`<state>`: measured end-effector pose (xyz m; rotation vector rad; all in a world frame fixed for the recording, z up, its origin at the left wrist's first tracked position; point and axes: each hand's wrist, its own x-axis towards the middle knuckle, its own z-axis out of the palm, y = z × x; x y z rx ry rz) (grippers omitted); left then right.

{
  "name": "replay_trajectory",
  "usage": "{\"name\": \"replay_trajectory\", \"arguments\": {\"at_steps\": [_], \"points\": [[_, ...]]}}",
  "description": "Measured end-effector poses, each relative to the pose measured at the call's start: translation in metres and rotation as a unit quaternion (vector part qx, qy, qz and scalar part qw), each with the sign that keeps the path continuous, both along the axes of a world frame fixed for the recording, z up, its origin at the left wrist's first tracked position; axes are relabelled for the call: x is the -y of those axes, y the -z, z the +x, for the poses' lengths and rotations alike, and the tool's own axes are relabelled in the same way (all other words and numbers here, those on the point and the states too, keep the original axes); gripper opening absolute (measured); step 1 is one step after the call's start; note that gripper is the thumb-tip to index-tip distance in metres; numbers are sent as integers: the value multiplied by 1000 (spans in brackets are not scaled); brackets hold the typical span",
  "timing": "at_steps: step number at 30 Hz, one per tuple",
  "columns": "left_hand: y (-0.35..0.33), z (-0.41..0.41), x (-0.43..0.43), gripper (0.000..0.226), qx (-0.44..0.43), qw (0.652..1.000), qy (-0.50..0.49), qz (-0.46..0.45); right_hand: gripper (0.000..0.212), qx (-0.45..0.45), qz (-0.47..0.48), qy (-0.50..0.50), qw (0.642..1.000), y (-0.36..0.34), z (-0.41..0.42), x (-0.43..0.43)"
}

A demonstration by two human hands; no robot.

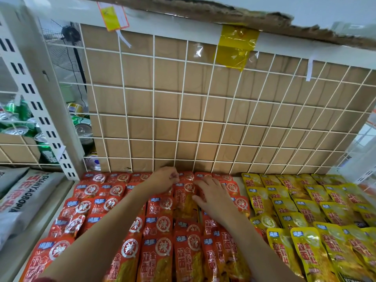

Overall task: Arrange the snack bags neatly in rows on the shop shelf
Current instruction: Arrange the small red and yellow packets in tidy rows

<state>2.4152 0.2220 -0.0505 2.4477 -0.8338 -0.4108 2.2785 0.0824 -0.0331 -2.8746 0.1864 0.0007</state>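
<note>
The white wire grid (183, 110), backed by cardboard (166, 127), closes the rear of the shelf, and the slotted post (40, 110) bounds its left. Red snack bags (101, 200) and yellow snack bags (305, 210) overlap across nearly the whole deck. Only a narrow bare strip of shelf (238, 180) shows between them at the back. Above the bags the way is open up to the upper shelf edge (162, 27).

Red snack bags (156, 251): flat, overlapping like shingles, in rows from the back edge of the shelf (238, 178) to the front, covering left and middle. Several near the left edge lie skewed. Yellow snack bags (317, 210): same lay, right side.
</note>
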Motion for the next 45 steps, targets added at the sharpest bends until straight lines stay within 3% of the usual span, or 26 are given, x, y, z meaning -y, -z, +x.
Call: {"name": "replay_trajectory", "arguments": {"at_steps": [7,11,16,21,25,32,39,42,45], "points": [[-13,-15,-10,7,86,994,-17,-61,34,79,58,-12,995,-15,-15,1],[-26,-39,-25,4,103,988,30,-108,22,24,49,-55,997,-22,-30,-2],[-22,-60,-42,5,96,989,52,-103,27,-61,1,-100,993,-19,-39,-11],[-14,-74,-55,8,96,990,21,-104,19,-86,78,-83,990,-18,-41,-11],[-12,-77,-58,12,74,992,19,-97,6,-61,152,-12,986,-16,-35,-8],[-16,-83,-43,23,65,992,57,-95,6,9,167,18,986,-13,-28,-10],[-17,-76,-27,14,37,995,41,-87,11,94,114,29,989,-18,-33,-17],[-16,-72,-25,12,33,995,37,-82,22,22,97,-13,995,-19,-43,-19],[-17,-69,-23,10,21,996,32,-80,39,-59,17,-31,998,-20,-50,-18]]}}
